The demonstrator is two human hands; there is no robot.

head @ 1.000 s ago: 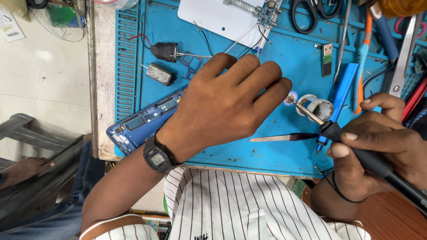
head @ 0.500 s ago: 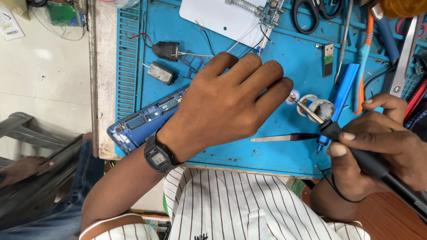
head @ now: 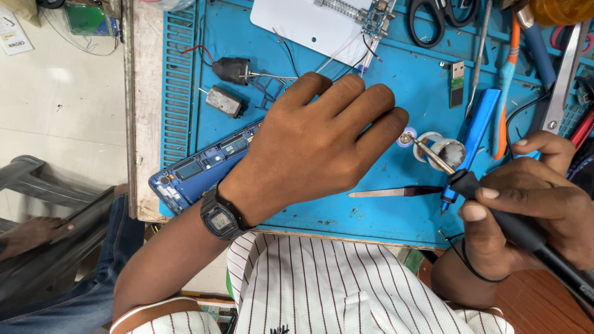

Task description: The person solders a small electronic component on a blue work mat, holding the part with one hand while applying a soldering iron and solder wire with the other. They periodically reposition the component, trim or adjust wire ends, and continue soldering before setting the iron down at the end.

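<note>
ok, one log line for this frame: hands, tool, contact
left hand: flat on opened blue phone | right hand: grips soldering iron | tip: at solder spool | surface: blue mat

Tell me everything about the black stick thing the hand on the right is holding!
It is a soldering iron: a thick black handle with a thin metal tip at the front and a black cord trailing off toward the lower right. The right hand grips the handle like a pen, thumb and fingers wrapped around it. It lies slanted, tip pointing up and left, reaching over a small solder spool on the blue work mat. Whether the tip touches the spool cannot be told.
</note>
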